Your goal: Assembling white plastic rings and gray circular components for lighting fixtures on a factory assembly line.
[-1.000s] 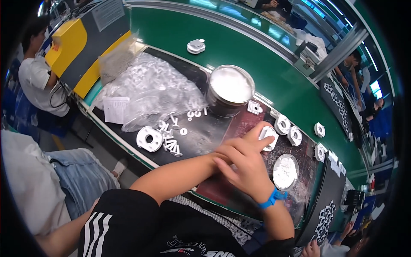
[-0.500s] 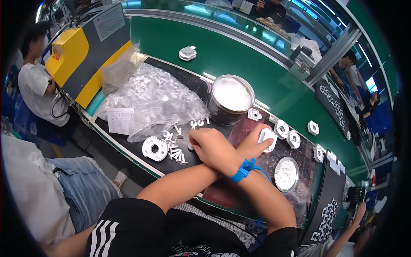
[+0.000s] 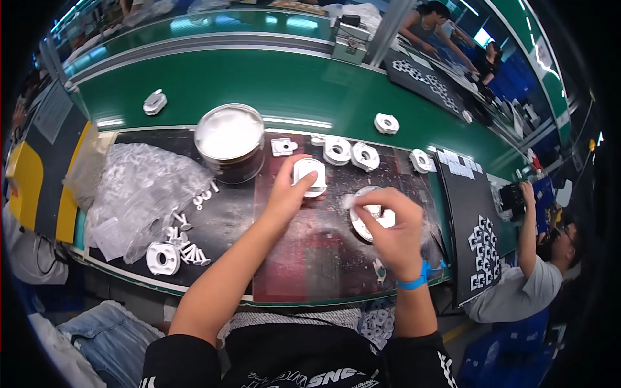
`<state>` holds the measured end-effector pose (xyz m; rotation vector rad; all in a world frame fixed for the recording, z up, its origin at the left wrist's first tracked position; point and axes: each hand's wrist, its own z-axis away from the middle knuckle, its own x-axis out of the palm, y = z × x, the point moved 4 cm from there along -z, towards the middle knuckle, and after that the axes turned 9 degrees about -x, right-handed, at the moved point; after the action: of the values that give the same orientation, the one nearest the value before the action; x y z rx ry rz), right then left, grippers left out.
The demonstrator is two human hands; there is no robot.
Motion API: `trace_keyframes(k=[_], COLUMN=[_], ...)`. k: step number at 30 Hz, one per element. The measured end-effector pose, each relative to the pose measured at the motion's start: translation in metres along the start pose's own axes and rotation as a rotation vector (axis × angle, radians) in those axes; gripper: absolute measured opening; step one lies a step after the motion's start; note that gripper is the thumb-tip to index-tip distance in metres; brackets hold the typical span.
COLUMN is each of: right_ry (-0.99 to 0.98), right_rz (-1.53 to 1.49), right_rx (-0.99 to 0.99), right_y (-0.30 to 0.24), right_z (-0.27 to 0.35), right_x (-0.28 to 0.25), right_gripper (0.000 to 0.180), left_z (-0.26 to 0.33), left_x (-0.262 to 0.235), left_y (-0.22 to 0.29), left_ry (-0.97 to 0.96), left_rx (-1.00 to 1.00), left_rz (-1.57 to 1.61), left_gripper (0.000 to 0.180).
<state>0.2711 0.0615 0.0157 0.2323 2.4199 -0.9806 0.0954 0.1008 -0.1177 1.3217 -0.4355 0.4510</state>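
Observation:
In my left hand (image 3: 289, 197) is a round white plastic housing (image 3: 310, 176), clamped under the thumb. My right hand (image 3: 400, 233), a blue band at its wrist, pinches a small white piece (image 3: 350, 201) between thumb and fingertips; motion blurs its shape. Just beneath these fingers lies a shallow round dish (image 3: 359, 233) with white stuff in it, partly covered by the hand. Beyond my left hand sit a flat white part (image 3: 283, 147) and two ring-shaped white housings, one (image 3: 337, 150) beside the other (image 3: 365, 156).
A metal tin (image 3: 229, 169) of white material stands behind left. Left of it slumps a clear bag (image 3: 145, 187) of white parts, with loose white pins (image 3: 193, 253) and a ring housing (image 3: 163, 258) nearby. At right, a black board (image 3: 462, 252) carries small parts. A co-worker (image 3: 524, 284) is beside it.
My arms have uncrossed. The right hand has swung from the loose pins across to the dish and now shows a small white piece. The left hand still holds the housing. My view has turned right.

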Motion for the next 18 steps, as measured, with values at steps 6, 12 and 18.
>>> trace_keyframes(k=[6, 12, 18], right_ry=[0.040, -0.127, -0.195], right_rz=[0.284, 0.375, 0.360], right_rx=[0.173, -0.002, 0.037], right_y=[0.071, 0.078, 0.083], right_z=[0.062, 0.061, 0.058], right_x=[-0.057, -0.030, -0.019], right_gripper=[0.008, 0.012, 0.016], left_z=[0.005, 0.004, 0.007], left_x=[0.024, 0.019, 0.021], left_y=[0.001, -0.003, 0.001], left_ry=[-0.036, -0.036, -0.042], left_rx=[-0.053, -0.059, -0.041], left_rz=[-0.016, -0.041, -0.036], left_gripper=[0.042, 0.041, 0.042])
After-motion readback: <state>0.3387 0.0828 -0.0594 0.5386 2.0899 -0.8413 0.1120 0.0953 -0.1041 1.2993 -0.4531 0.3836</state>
